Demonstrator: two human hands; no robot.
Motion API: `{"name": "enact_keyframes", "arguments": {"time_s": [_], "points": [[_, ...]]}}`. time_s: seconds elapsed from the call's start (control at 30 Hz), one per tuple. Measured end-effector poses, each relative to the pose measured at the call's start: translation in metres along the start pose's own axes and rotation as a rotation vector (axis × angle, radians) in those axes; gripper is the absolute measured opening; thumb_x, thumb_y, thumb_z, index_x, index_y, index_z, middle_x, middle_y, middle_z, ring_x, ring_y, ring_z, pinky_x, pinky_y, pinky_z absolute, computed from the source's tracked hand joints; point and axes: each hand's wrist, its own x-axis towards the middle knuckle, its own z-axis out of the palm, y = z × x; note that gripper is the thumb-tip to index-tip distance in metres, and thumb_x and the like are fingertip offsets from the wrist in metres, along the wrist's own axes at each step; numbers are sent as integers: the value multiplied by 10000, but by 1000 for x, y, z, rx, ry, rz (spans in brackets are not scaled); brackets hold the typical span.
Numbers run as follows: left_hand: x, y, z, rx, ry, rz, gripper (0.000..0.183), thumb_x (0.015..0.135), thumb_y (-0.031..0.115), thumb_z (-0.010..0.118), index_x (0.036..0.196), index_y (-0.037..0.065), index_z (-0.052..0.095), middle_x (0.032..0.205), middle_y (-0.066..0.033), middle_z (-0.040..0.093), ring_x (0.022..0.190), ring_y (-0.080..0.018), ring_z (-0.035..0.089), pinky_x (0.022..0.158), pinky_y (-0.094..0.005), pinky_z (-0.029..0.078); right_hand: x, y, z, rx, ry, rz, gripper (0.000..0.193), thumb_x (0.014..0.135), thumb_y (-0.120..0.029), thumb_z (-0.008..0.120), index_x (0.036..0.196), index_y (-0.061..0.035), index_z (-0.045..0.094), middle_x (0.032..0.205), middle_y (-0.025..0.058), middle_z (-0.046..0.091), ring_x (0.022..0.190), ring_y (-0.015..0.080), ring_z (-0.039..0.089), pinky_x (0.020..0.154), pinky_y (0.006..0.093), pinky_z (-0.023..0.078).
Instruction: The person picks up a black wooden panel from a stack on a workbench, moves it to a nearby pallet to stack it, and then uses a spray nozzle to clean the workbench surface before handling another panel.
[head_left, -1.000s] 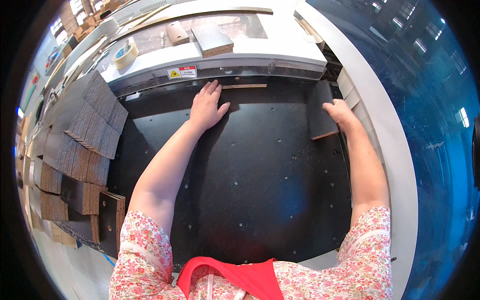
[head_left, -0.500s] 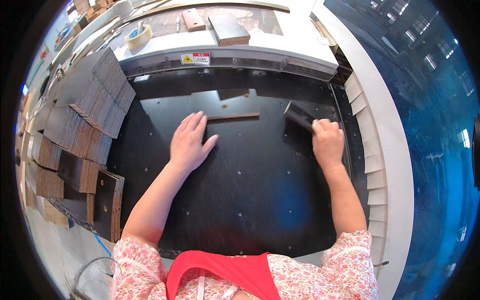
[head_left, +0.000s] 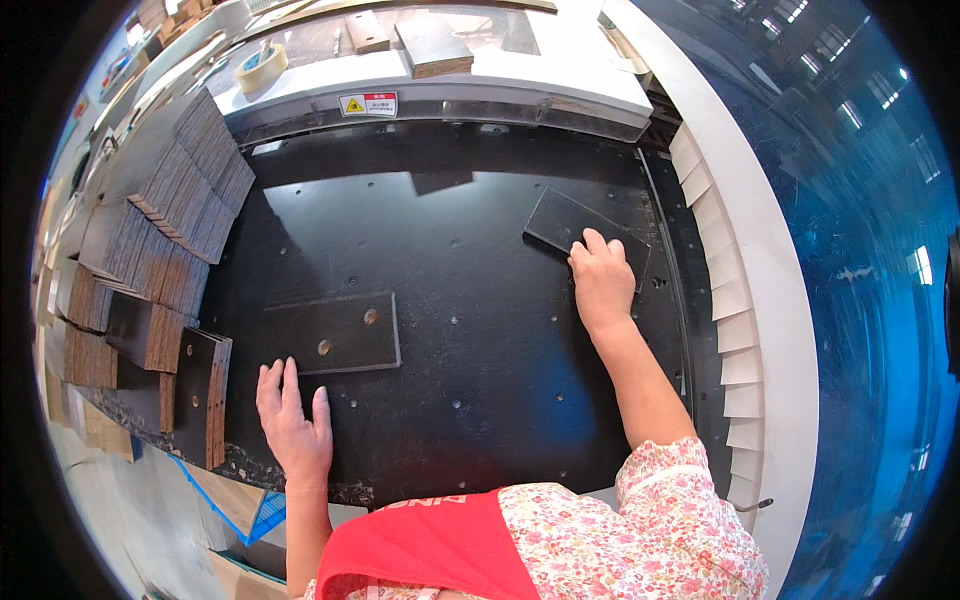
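Observation:
A dark rectangular panel (head_left: 355, 335) with two round holes lies flat on the black worktable (head_left: 470, 430), left of the middle. Just at its near left edge is my left hand (head_left: 297, 430), open with fingers apart; whether the fingertips touch the panel I cannot tell. Farther off on the right, my right hand (head_left: 603, 285) is closed on the near edge of a second dark panel (head_left: 580, 220). That panel sits at a slant close to the tabletop, and my fingers and hand cover part of it.
Stacks of dark-faced boards (head_left: 165, 215) rise along the left edge, with a few upright holed panels (head_left: 200, 395) in front. At the back, a white ledge (head_left: 520, 85) carries a tape roll (head_left: 262, 68) and two board pieces (head_left: 435, 50). Pleated white flaps (head_left: 735, 330) line the right side.
My left hand has come back toward me and left, away from the holed panel, which now lies flat and nearer. My right hand has shifted left and away from me with its panel, now flatter.

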Motion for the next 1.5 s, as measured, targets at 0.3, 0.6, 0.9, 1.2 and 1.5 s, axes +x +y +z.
{"name": "enact_keyframes", "arguments": {"time_s": [0.3,0.6,0.9,1.2,1.5], "points": [[-9,-11,4,27,74,-90,482,872,129,627,1321,-13,525,1383,-189,471,1344,-370,380,1101,-442,317,70,90,85,40,96,-13,102,772,-171,609,767,-140,706,1080,-32,627,976,224,565,738,339,553],[-10,-10,2,52,59,-104,460,900,137,590,1339,20,520,1402,-176,461,1350,-348,379,1116,-423,305,89,92,97,19,110,62,116,766,-255,705,724,-148,684,931,-35,570,927,218,541,697,345,546],[-8,-7,2,45,63,-113,457,889,125,595,1329,17,528,1392,-171,467,1344,-347,385,1108,-422,314,90,95,100,15,125,42,140,767,-262,706,719,-138,661,922,-37,564,918,221,541,677,349,547],[-8,-7,1,27,71,-129,457,871,124,613,1308,8,545,1372,-175,480,1337,-354,391,1096,-431,329,117,127,123,45,35,107,145,809,-267,673,796,-126,704,1004,-23,608,995,252,551,763,374,545],[-8,-9,3,41,87,-98,466,858,109,619,1306,1,545,1363,-182,485,1325,-361,404,1092,-436,332,137,172,157,124,-38,350,265,856,-283,657,1046,-99,665,1126,131,603,1097,301,568,876,409,513]]}}
